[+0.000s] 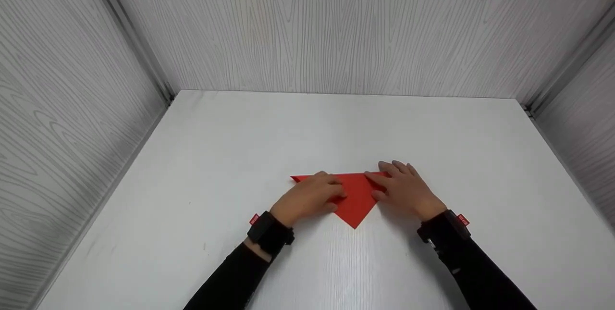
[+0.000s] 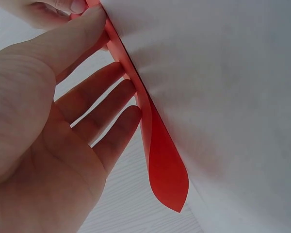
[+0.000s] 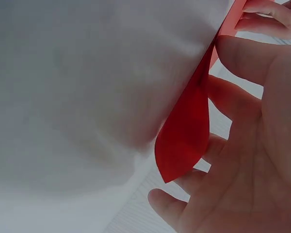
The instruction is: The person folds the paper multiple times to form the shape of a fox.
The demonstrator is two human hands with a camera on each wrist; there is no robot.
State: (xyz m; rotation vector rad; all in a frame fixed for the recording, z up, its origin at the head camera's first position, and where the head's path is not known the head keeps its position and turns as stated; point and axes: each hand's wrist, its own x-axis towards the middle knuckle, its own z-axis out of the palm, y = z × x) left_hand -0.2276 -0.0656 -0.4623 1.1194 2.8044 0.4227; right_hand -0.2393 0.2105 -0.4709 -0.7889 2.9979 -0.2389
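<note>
A red sheet of paper [image 1: 354,199], folded into a triangle, lies on the white tabletop with one point toward me and its long edge away. My left hand [image 1: 312,196] rests across its left part, with fingers extended onto the paper. The left wrist view shows the thumb and fingertips touching the red paper [image 2: 169,170], whose end curves open in a loop. My right hand [image 1: 402,189] lies over the right corner, fingers spread and partly past the far edge. In the right wrist view the red paper [image 3: 184,131] also bows open at its end, beside the fingers.
The white table [image 1: 230,142] is enclosed by a wood-grained back panel [image 1: 336,26] and a left panel [image 1: 62,108] and right panel [image 1: 586,98]. Black bands with a red tag [image 1: 269,234] sit on both wrists.
</note>
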